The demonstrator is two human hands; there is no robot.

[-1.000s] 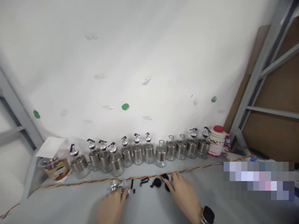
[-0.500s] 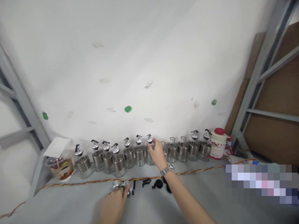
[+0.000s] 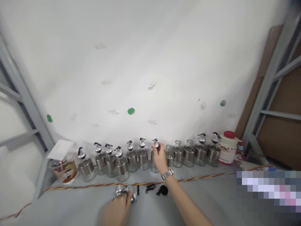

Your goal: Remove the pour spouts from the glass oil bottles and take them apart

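My right hand [image 3: 161, 159], with a watch on its wrist, has its thumb and fingers around the silver pourer cap [image 3: 155, 143] on top of a glass bottle in the middle of the row. The hand partly hides that bottle. My left hand [image 3: 117, 207] lies low on the grey surface, its fingers curled over several loose silver pourer caps [image 3: 119, 190]; its grip is partly hidden. Left of my right hand stand bottles with steel sleeves and black-tipped pourers, such as one bottle [image 3: 143, 158]. Just right of it are open-necked bottles, including this bottle [image 3: 178, 155].
A twisted red-and-yellow cord [image 3: 98, 185] runs across the grey surface [image 3: 77, 207]. Black plastic pieces [image 3: 164, 190] lie in front of it. A drink cup [image 3: 64, 172] stands at the left end, a red-lidded jar [image 3: 227, 149] at the right. A white wall rises behind.
My right hand's fingers have come up from beside the bottle neck to close around its pourer cap. My left hand stays over the loose caps. The view has shifted slightly.
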